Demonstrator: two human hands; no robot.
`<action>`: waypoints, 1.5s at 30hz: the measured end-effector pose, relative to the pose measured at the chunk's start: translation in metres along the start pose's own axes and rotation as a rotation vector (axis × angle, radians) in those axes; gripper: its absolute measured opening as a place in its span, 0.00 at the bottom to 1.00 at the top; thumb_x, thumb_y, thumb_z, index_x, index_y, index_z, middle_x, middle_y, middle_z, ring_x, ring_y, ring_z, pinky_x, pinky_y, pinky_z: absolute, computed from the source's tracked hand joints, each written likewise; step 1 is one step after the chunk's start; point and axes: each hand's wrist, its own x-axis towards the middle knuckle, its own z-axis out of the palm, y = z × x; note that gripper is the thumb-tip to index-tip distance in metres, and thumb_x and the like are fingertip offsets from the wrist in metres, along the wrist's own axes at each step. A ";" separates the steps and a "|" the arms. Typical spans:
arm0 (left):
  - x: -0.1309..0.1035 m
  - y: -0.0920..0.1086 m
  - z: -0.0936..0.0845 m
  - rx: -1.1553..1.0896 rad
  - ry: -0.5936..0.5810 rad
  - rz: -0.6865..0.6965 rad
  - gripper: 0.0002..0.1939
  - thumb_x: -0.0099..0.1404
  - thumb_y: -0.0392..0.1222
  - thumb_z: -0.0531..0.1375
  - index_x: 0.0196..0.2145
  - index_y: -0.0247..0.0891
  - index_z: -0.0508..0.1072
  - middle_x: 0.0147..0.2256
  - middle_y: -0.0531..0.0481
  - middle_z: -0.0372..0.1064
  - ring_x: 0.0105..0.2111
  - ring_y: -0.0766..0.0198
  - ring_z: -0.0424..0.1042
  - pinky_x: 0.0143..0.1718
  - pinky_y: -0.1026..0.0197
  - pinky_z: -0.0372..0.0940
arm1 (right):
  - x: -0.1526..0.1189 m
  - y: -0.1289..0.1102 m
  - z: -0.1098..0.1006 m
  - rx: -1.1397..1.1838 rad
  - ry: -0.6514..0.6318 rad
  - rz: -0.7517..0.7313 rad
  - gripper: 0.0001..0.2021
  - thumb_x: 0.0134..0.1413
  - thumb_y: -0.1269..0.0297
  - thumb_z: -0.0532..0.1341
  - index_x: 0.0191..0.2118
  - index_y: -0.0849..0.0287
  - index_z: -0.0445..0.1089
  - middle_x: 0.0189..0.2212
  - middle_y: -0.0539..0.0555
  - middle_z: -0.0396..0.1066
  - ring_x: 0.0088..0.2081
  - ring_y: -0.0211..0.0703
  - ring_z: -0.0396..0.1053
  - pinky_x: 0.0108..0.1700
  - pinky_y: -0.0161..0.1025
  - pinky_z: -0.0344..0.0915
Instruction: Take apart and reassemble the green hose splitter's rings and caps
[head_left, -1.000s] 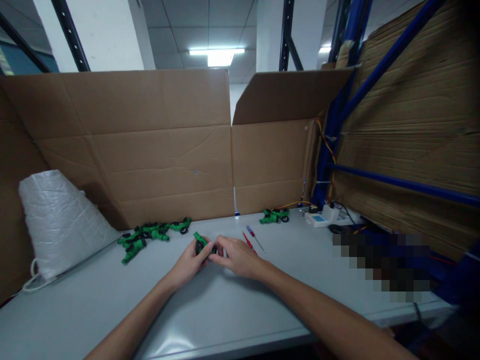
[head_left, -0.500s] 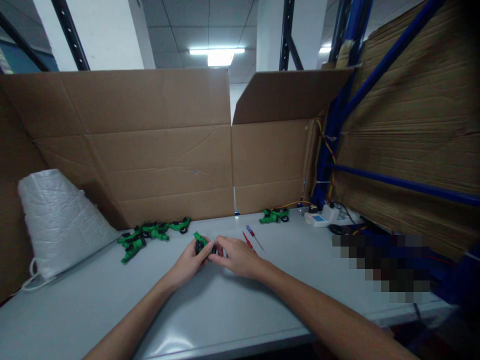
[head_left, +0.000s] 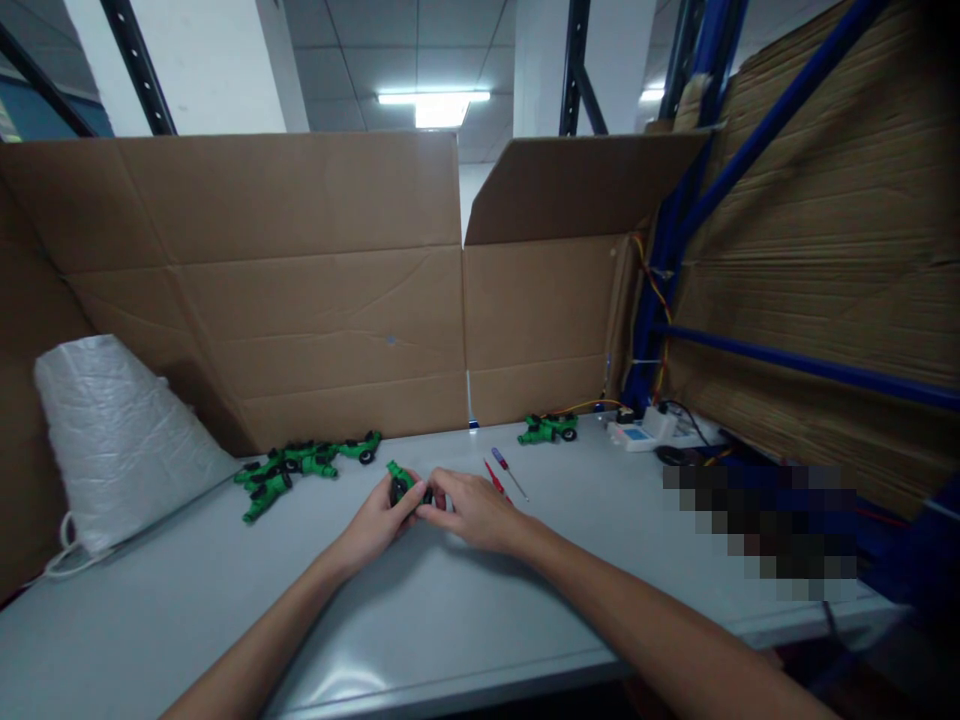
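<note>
Over the middle of the table, my left hand (head_left: pixel 384 518) is closed around a small green toy vehicle with black wheels (head_left: pixel 399 478). Its front end pokes out above the fingers, and the rest is largely covered. My right hand (head_left: pixel 469 508) meets it from the other side, thumb and fingers pinched at the toy's black wheel end. Whether a small part sits in that pinch is hidden. Just beyond the right hand lie a red pen-like tool (head_left: pixel 496 480) and a screwdriver with a purple handle (head_left: pixel 501 460).
Several similar green toys (head_left: pixel 289 468) lie in a cluster at the back left, and another green toy (head_left: pixel 547 429) at the back right. A white wrapped bag (head_left: pixel 124 440) stands left. A power strip (head_left: pixel 649 430) sits by the blue rack (head_left: pixel 651 330). Cardboard walls (head_left: pixel 337 300) enclose the table.
Both hands keep almost the same position around the toy. The whole view has shifted very slightly; nothing else visibly moved.
</note>
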 end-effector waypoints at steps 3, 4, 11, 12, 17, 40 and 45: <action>0.000 0.000 0.000 -0.003 0.003 -0.006 0.27 0.67 0.67 0.62 0.44 0.37 0.68 0.27 0.57 0.65 0.21 0.70 0.57 0.21 0.67 0.49 | 0.000 0.000 0.000 -0.004 -0.005 -0.001 0.09 0.68 0.56 0.63 0.40 0.56 0.68 0.35 0.52 0.74 0.37 0.44 0.70 0.39 0.36 0.58; 0.000 0.001 0.000 -0.003 0.003 -0.007 0.28 0.67 0.67 0.62 0.44 0.37 0.68 0.27 0.57 0.65 0.21 0.70 0.58 0.21 0.67 0.49 | 0.000 0.000 0.000 -0.005 -0.005 -0.002 0.09 0.68 0.56 0.63 0.40 0.56 0.68 0.35 0.52 0.74 0.37 0.44 0.70 0.38 0.37 0.58; 0.000 0.002 0.000 -0.004 -0.009 0.011 0.27 0.67 0.66 0.63 0.43 0.36 0.68 0.25 0.57 0.65 0.20 0.71 0.57 0.19 0.69 0.49 | 0.000 0.001 0.001 0.000 0.003 -0.004 0.09 0.67 0.56 0.64 0.41 0.56 0.68 0.36 0.52 0.75 0.36 0.43 0.70 0.38 0.36 0.57; 0.000 0.001 -0.001 -0.008 -0.010 0.011 0.27 0.67 0.66 0.63 0.43 0.37 0.68 0.25 0.57 0.64 0.19 0.72 0.57 0.19 0.69 0.49 | 0.000 0.001 0.001 -0.001 0.003 -0.005 0.10 0.67 0.56 0.64 0.41 0.57 0.68 0.35 0.52 0.75 0.36 0.43 0.70 0.38 0.36 0.57; -0.001 0.001 -0.002 -0.020 0.004 -0.033 0.28 0.68 0.67 0.61 0.47 0.39 0.64 0.23 0.58 0.67 0.16 0.71 0.60 0.16 0.71 0.52 | 0.001 0.001 0.001 -0.018 -0.005 0.002 0.10 0.68 0.56 0.64 0.40 0.57 0.68 0.35 0.52 0.74 0.37 0.43 0.70 0.39 0.36 0.57; 0.004 0.004 -0.002 -0.015 0.141 0.063 0.25 0.68 0.64 0.62 0.43 0.39 0.65 0.28 0.58 0.67 0.20 0.69 0.67 0.20 0.68 0.64 | 0.001 -0.002 0.002 0.010 0.015 0.000 0.11 0.67 0.54 0.64 0.38 0.56 0.68 0.34 0.50 0.74 0.35 0.42 0.69 0.37 0.36 0.56; 0.004 0.006 -0.002 -0.012 0.172 0.086 0.25 0.66 0.62 0.65 0.45 0.40 0.65 0.30 0.57 0.66 0.25 0.67 0.67 0.23 0.67 0.66 | 0.002 0.000 0.003 0.021 0.021 -0.011 0.12 0.66 0.54 0.66 0.38 0.56 0.68 0.34 0.50 0.74 0.35 0.43 0.69 0.37 0.36 0.56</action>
